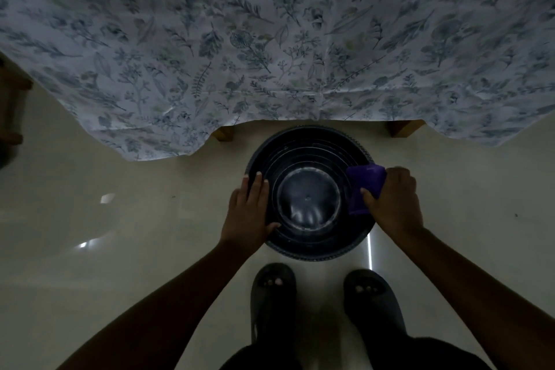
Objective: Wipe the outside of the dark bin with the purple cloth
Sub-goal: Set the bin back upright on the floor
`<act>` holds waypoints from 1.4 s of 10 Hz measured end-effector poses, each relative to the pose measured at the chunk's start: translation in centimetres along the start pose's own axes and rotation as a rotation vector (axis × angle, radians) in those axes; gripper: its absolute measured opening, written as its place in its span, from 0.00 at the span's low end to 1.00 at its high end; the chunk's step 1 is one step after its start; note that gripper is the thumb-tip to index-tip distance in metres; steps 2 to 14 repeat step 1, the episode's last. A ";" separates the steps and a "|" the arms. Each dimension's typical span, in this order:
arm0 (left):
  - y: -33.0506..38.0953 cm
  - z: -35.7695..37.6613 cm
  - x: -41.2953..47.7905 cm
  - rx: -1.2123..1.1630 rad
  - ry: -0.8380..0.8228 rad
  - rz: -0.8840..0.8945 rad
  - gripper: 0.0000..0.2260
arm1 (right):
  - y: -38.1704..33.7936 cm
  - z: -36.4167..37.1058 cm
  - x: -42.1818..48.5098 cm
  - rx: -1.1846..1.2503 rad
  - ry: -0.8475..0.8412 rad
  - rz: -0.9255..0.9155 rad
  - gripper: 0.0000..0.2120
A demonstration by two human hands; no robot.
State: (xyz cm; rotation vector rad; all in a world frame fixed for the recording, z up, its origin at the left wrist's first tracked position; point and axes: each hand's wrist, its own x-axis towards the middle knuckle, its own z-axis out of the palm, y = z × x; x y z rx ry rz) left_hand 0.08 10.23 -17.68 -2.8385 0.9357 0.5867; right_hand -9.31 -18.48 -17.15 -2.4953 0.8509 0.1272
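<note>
The right hand (393, 198) pinches the purple cloth (365, 186) over the dark bin's (309, 245) right rim — its outer wall lies just below those fingers — while the left hand (250, 207), fingers spread flat, steadies the opposite rim.

bare forearms without sleeves, dark open-toed slippers (274, 294) on both feet, dark garment (354, 354) at the legs
</note>
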 end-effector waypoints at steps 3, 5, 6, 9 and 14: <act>0.4 -3.1 -0.2 -0.001 -0.087 0.019 0.40 | -1.5 -2.5 -0.1 -0.050 -0.067 -0.135 0.31; 0.4 -3.1 -0.2 -0.001 -0.087 0.019 0.40 | -1.5 -2.5 -0.1 -0.050 -0.067 -0.135 0.31; 0.4 -3.1 -0.2 -0.001 -0.087 0.019 0.40 | -1.5 -2.5 -0.1 -0.050 -0.067 -0.135 0.31; 0.4 -3.1 -0.2 -0.001 -0.087 0.019 0.40 | -1.5 -2.5 -0.1 -0.050 -0.067 -0.135 0.31; 0.4 -3.1 -0.2 -0.001 -0.087 0.019 0.40 | -1.5 -2.5 -0.1 -0.050 -0.067 -0.135 0.31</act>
